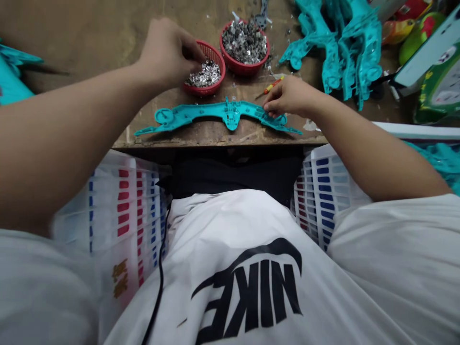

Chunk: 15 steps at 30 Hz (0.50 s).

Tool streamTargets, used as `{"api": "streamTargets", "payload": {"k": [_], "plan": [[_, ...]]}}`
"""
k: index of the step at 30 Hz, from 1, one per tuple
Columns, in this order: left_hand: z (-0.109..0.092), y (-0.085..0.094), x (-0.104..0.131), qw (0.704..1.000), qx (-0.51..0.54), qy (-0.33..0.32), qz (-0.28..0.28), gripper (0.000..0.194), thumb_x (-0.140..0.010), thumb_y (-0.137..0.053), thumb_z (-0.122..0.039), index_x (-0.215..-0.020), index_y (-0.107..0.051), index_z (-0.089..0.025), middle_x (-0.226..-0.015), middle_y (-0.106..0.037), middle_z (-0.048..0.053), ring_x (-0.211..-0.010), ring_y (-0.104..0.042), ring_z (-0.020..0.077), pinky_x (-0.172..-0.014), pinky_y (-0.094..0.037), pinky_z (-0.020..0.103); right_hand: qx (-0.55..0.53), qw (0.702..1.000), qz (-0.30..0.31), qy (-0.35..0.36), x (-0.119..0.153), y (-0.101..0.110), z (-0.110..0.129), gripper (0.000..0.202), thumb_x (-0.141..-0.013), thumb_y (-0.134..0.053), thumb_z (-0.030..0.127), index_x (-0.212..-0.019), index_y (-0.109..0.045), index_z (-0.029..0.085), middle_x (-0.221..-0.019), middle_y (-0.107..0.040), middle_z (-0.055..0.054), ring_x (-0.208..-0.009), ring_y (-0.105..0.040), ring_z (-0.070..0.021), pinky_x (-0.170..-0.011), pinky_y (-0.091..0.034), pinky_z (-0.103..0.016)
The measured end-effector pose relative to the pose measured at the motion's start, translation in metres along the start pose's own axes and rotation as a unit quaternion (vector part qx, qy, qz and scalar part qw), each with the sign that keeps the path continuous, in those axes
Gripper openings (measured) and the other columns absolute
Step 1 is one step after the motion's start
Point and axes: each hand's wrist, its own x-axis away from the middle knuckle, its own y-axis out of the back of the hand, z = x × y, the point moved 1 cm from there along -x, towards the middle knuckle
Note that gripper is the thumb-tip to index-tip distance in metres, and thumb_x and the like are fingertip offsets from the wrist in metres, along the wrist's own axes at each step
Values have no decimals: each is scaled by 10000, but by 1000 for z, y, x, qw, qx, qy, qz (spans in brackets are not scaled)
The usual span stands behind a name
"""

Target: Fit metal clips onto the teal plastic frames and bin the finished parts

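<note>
Turquoise plastic strip [231,117], one piece, lies lengthwise along the near edge of the wooden table [97,28], its two arms spreading from one middle tab. Two hands are in view. The left hand [167,52] reaches over the nearer of two red baskets [205,91], its fingers curled and their tips down at the small metal pieces [206,74]; whether it has hold of any cannot be told. The right hand [289,98] has its fingers bent and nearly closed, the tips touching the strip's right arm; I cannot tell if anything is pinched between them.

The second red basket [244,69] stands just beside the first, farther back and to the right, heaped with more metal pieces [244,43]; both heaps hold too many to count. One yellow-and-red tool [273,85] lies by the right hand, and one grey part [263,17] sits behind the second basket. Several turquoise parts [359,48] overlap at the back right, their exact number unclear, with another turquoise item [12,81] at the left edge. Two white slatted crates stand below the table edge, a left crate [132,167] and a right crate [323,165], one on each side of the person.
</note>
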Motion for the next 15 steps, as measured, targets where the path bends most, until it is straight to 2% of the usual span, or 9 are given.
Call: {"api": "streamTargets", "payload": {"k": [2,4,7,11,15], "plan": [[4,0,0,1000,18,11,-9,451,-1182,-898,-521,-1463,-986,-181,-1461,-967,12,-1375,-851,378,-1427,-664,689,26,999,-15,13,-1,-2,1,449,-1012,-1100,749,-1093,-992,320,-865,-839,-144,-1007,-881,-514,-999,-774,-815],[5,-1,0,999,24,17,-11,482,-1166,-853,-613,-1457,-985,-253,-1506,-956,-35,-1371,-822,358,-1440,-653,666,52,998,-27,25,-2,-5,1,433,-1040,-1068,725,-1144,-1007,310,-855,-837,-141,-972,-876,-499,-969,-776,-773],[8,-2,-1,1000,15,12,-18,615,-1121,-793,-647,-1489,-958,-183,-1520,-951,5,-1322,-792,316,-1422,-651,613,107,992,-49,46,-6,-8,0,363,-1056,-1039,633,-1152,-1008,285,-863,-845,-147,-1013,-876,-504,-1008,-763,-723],[11,-8,-2,999,38,14,4,737,-1034,-692,-878,-1421,-938,-301,-1604,-924,-33,-1366,-718,347,-1453,-585,565,177,976,-90,91,-6,-17,-1,202,-1049,-1006,481,-1084,-984,283,-972,-891,-182,-1198,-866,-552,-1148,-714,-720],[7,-11,-1,999,-14,11,33,1043,-985,-477,-976,-1535,-889,-192,-1675,-888,51,-1349,-665,325,-1462,-558,542,179,973,-120,85,-5,-27,-4,155,-1046,-994,403,-1112,-965,267,-1043,-905,-198,-1150,-869,-550,-1100,-731,-737]]}}
